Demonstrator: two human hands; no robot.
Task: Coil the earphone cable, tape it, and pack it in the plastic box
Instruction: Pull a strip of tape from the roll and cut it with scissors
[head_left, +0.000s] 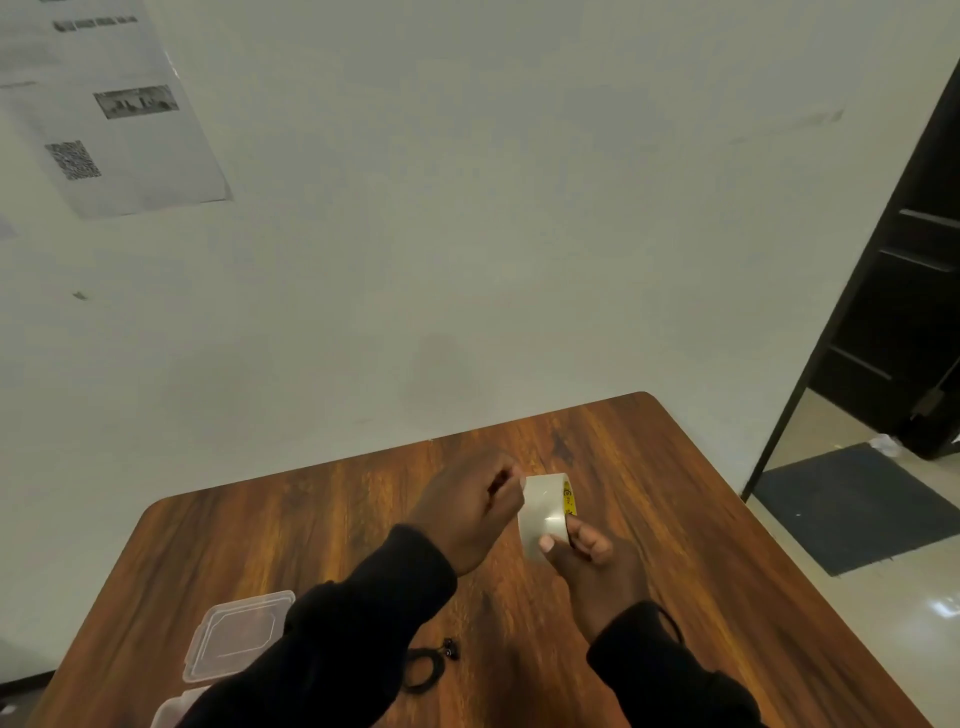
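Above mid tabletop (727, 545), tape roll (545, 512) between both hands; coiled earphone cable (423, 670) nearer, on the tabletop; lid (234, 642) and plastic box (169, 712) left of it

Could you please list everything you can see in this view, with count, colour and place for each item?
tape roll: one, clear with a yellow core, held above the table's middle
earphone cable: one, black, coiled, on the near table between the sleeves
box lid: one, clear plastic, near left on the table
plastic box: one, clear, mostly cut off at the bottom left edge
table: one, brown wood, against the wall
printed sheets: at least one, white, on the wall at top left
floor mat: one, dark grey, right
left hand: pinching the tape's end
right hand: holding the roll
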